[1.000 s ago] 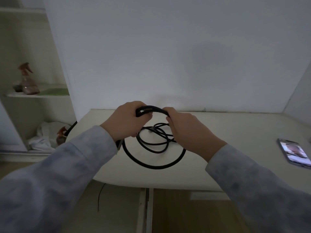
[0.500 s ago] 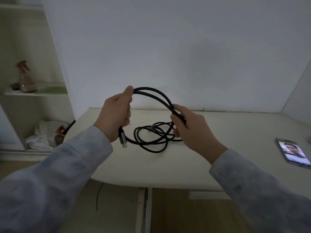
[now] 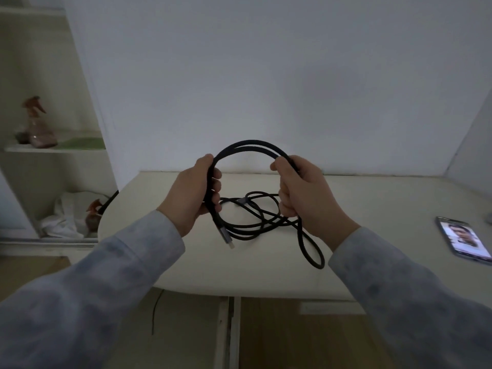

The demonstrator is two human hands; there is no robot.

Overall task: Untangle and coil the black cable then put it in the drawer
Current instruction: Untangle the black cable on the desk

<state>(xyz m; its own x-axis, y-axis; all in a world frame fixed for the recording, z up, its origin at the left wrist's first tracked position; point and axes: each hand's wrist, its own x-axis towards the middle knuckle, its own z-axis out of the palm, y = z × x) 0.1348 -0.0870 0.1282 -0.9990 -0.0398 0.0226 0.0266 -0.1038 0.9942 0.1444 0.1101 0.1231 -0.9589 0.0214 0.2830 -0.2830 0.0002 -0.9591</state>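
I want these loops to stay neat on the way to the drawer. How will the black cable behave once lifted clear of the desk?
Probably floppy: the cable arcs between the left hand and right hand, yet a loop droops below the right hand. The strands on the desk look crossed, so they may snag. The plug dangles free and will likely swing.

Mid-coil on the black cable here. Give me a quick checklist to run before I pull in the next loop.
1. Left hand grip closed on black cable: ok.
2. Right hand grip closed on the arc's other end: ok.
3. Plug end free, hanging below the left hand: ok.
4. Remaining cable untangled: not ok, crossed loops lie on the table.
5. Phone clear of the loose loop: ok, apart at the right.
6. Drawer open and ready: cannot tell.
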